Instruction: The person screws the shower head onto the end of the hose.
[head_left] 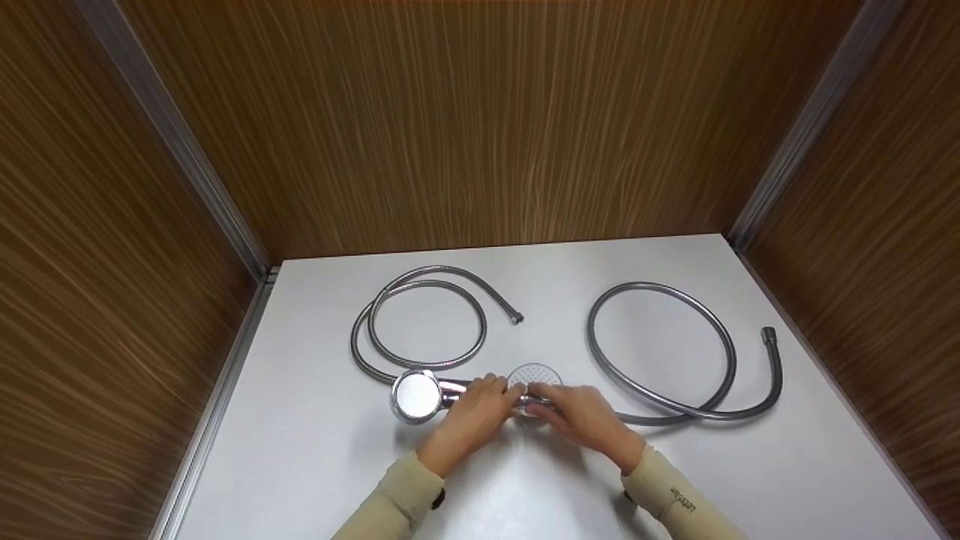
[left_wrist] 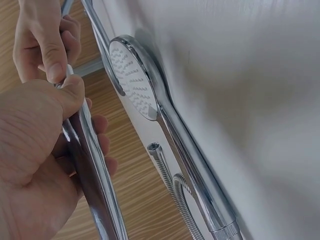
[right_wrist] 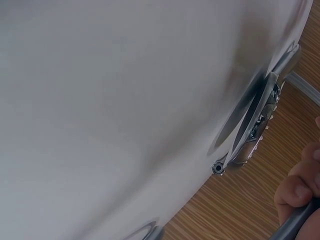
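My left hand point(head_left: 480, 409) grips the handle of a chrome shower head point(head_left: 417, 396), whose round shiny back faces up to the left. At the free end of that handle, my right hand point(head_left: 589, 420) pinches the end of a smooth grey shower hose point(head_left: 637, 420). The two hands' fingertips meet there and hide the joint. In the left wrist view the held handle point(left_wrist: 97, 185) runs down from the meeting thumbs. Beyond the hands a second shower head point(left_wrist: 135, 80) lies on the table, its white nozzle face turned up.
The grey hose loops across the right of the white table point(head_left: 315, 465), its far end fitting point(head_left: 769, 335) near the right edge. A ribbed metal hose point(head_left: 480, 345) lies coiled at the back left. Wood-patterned panels point(head_left: 480, 127) stand on three sides.
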